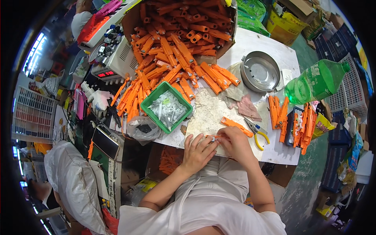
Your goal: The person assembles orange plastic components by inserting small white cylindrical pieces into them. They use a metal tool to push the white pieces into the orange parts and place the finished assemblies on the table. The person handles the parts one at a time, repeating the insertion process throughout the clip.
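Observation:
Both hands meet at the near edge of the worktable, over my lap. My left hand [199,154] has its fingers closed on the left end of a slim orange plastic part [210,136]. My right hand [236,141] pinches the same part from the right; its fingertips hide much of it. Another orange plastic piece [236,127] lies just beyond my right hand. Beside that rest yellow-handled pliers [258,133]. A green tray [147,105] of small clear-white plastic pieces stands beyond my left hand.
A large heap of orange parts [172,51] spills from a cardboard box at the back. At right stand a metal bowl [254,84], a green bottle [313,82] and more orange parts [303,129]. A pinkish cloth [248,107] lies mid-table. A phone-like device [105,143] sits left.

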A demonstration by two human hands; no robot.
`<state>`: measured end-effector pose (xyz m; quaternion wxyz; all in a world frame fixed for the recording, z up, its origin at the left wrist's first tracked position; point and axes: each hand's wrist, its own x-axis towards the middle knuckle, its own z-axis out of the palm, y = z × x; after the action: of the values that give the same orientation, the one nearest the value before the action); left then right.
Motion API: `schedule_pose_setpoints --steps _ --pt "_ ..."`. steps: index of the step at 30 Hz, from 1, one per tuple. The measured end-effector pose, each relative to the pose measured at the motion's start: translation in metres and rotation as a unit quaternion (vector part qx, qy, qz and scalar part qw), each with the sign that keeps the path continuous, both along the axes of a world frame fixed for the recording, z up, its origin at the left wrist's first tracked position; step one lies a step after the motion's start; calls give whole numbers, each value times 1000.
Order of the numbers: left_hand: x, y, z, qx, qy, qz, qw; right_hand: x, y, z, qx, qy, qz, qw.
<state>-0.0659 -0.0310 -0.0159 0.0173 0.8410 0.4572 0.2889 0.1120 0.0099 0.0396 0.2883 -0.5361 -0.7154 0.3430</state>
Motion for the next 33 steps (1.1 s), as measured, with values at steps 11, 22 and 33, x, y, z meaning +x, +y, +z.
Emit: schedule_pose_setpoints --steps 11,22,33 --pt "-1 3 22 -36 -45 -26 998 -3 -2 0 21 8 -11 1000" --pt "69 13 221 509 9 -394 765 0 -22 26 163 29 -99 981" --pt "25 -9 238 675 219 -297 639 13 -33 15 134 68 -117 982"
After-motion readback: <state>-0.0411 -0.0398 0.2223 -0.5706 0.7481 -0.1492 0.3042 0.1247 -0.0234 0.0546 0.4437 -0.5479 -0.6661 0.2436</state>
